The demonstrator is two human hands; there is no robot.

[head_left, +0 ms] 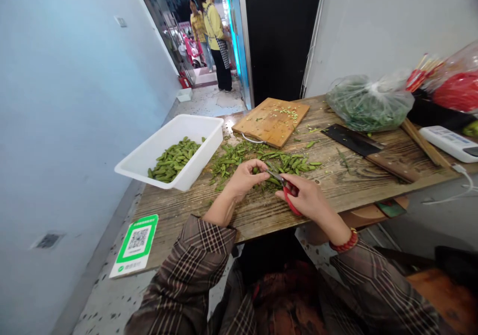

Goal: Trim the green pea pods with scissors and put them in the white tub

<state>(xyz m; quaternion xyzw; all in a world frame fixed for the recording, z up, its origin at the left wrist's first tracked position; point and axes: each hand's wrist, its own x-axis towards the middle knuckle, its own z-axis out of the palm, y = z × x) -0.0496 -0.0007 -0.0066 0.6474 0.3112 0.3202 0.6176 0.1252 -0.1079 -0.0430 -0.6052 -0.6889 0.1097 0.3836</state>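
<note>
My right hand (pixel 304 195) is closed around the red handles of a pair of scissors (pixel 288 200), whose blades point left toward my left hand. My left hand (pixel 246 178) pinches an edamame pod at the blade tips, mostly hidden by the fingers. Beneath and behind both hands, a loose heap of edamame pods (pixel 295 163) and green trimmings spreads over the wooden table (pixel 179 215). Left of the heap stands a white plastic tub (pixel 196 173), partly filled with more edamame pods (pixel 174 161).
A wooden cutting board (pixel 267 118) with green bits lies behind the heap. To the right are a cleaver (pixel 368 151), a tied bag of greens (pixel 369 101) and a white device (pixel 450 143). A QR-code card (pixel 134 245) sits front left. Two people (pixel 216 31) stand by the doorway.
</note>
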